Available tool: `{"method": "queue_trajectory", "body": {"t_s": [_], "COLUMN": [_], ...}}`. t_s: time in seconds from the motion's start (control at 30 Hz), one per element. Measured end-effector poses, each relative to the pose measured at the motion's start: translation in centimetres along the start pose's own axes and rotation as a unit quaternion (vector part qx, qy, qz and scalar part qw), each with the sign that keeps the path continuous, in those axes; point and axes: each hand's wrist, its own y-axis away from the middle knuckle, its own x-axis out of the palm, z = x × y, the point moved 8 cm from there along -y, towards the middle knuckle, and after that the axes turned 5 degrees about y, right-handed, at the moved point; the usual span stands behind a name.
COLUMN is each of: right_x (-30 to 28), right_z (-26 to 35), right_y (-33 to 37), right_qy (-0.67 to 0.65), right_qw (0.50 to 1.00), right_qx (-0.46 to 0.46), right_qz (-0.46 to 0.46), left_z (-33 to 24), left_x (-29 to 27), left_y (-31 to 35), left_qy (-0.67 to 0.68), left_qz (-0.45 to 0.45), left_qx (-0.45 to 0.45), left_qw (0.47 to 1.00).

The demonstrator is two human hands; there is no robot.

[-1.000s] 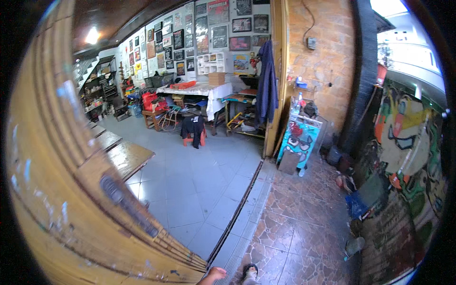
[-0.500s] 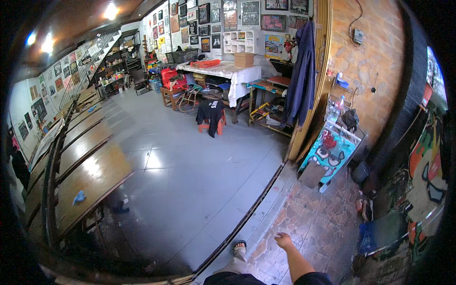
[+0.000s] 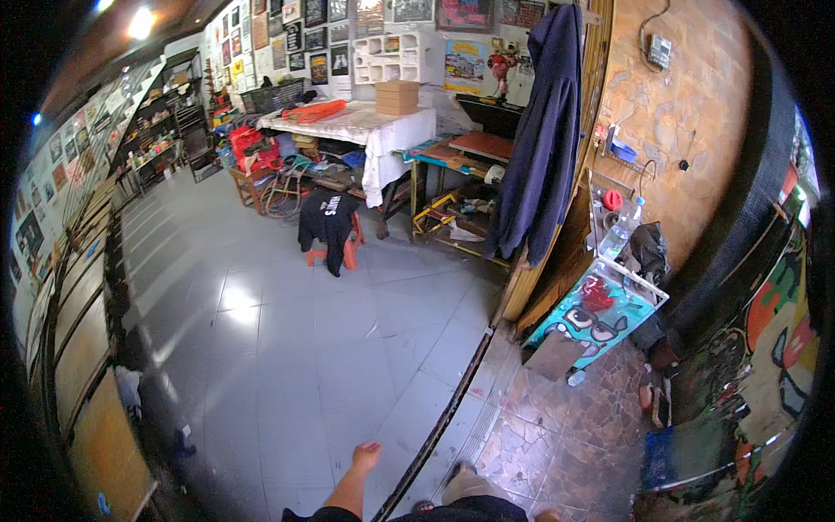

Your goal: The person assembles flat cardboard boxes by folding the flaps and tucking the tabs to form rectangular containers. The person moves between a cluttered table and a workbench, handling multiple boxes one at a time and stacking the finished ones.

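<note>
- Fingers of the left hand (image 3: 367, 454) are loosely curled above glossy grey floor tiles (image 3: 287, 348); nothing is seen gripped, and how far it is opened cannot be told.
- Right hand (image 3: 548, 516) is nearly cut off by the lower edge; its state cannot be told.
- White-cloth-draped surface (image 3: 383, 152) is topped with an orange cloth (image 3: 315, 111) and stacked brown cardboard boxes (image 3: 397, 97).
- Long dark metal floor track (image 3: 435, 431) is set just right of the left hand.
</note>
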Motion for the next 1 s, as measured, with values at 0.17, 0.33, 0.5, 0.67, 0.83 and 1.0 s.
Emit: {"method": "queue_trajectory", "body": {"t_s": [0.17, 0.33, 0.5, 0.67, 0.83, 1.0], "right_x": [-9.2, -25.9, -49.8, -82.1, -89.2, -90.6], "right_z": [-0.9, 4.3, 15.9, 37.3, 56.1, 68.1], "right_y": [-7.1, -20.9, -39.6, -45.9, -53.5, -51.8], "right_qy": [-0.095, -0.029, 0.169, 0.096, 0.043, 0.131], "right_qw": [0.991, 0.998, 0.974, 0.945, 0.936, 0.920], "right_qx": [0.080, -0.001, -0.146, -0.209, -0.286, -0.362], "right_qz": [0.049, 0.057, -0.021, -0.234, -0.203, -0.080], "left_z": [-14.7, -0.8, -4.5, -6.7, -6.9, -7.5], "left_x": [5.9, 5.1, -4.8, -13.6, -23.2, -29.9], "left_y": [-12.5, -22.2, -28.8, -38.8, -50.4, -61.6], "left_qy": [-0.036, -0.386, -0.152, -0.067, -0.051, -0.343], "left_qz": [0.107, 0.268, 0.097, 0.005, -0.032, 0.076], "left_qx": [0.092, 0.019, -0.245, -0.291, -0.301, -0.120], "left_qw": [0.989, 0.882, 0.952, 0.954, 0.952, 0.928]}}
